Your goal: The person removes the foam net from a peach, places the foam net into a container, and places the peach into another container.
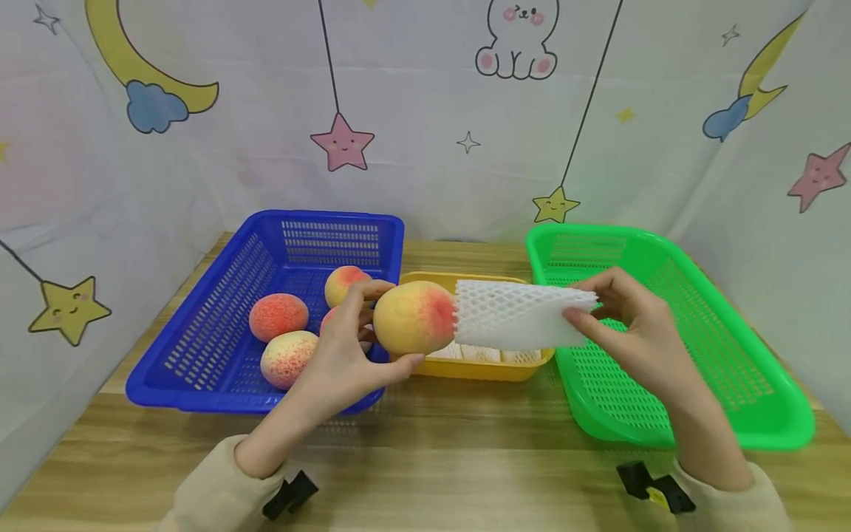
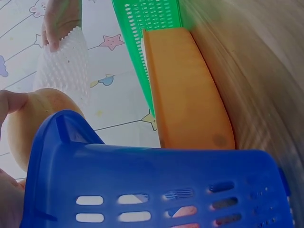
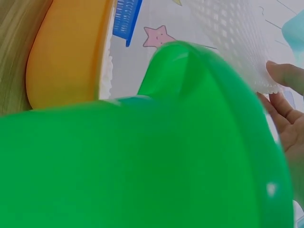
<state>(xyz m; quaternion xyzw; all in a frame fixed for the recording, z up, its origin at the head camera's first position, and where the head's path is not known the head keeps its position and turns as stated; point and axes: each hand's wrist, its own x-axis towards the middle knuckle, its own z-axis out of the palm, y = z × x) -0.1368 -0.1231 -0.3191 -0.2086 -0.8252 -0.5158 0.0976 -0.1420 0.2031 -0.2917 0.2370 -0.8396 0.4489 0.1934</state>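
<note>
In the head view my left hand (image 1: 339,355) grips a yellow peach (image 1: 407,318) with a red blush at its right end. My right hand (image 1: 631,325) pinches the far end of a white foam net sleeve (image 1: 512,314). The sleeve's near edge meets the blushed end of the peach; whether the two touch I cannot tell. Both things are held above a yellow basket (image 1: 488,371), where more white foam sleeves (image 1: 480,353) lie. In the left wrist view the peach (image 2: 42,118) is partly hidden by a blue rim.
To the left, a blue basket (image 1: 199,399) holds several peaches (image 1: 279,316), some hidden behind my left hand. On the right stands a green basket (image 1: 751,355). A patterned cloth (image 1: 425,96) hangs behind the wooden table (image 1: 452,458).
</note>
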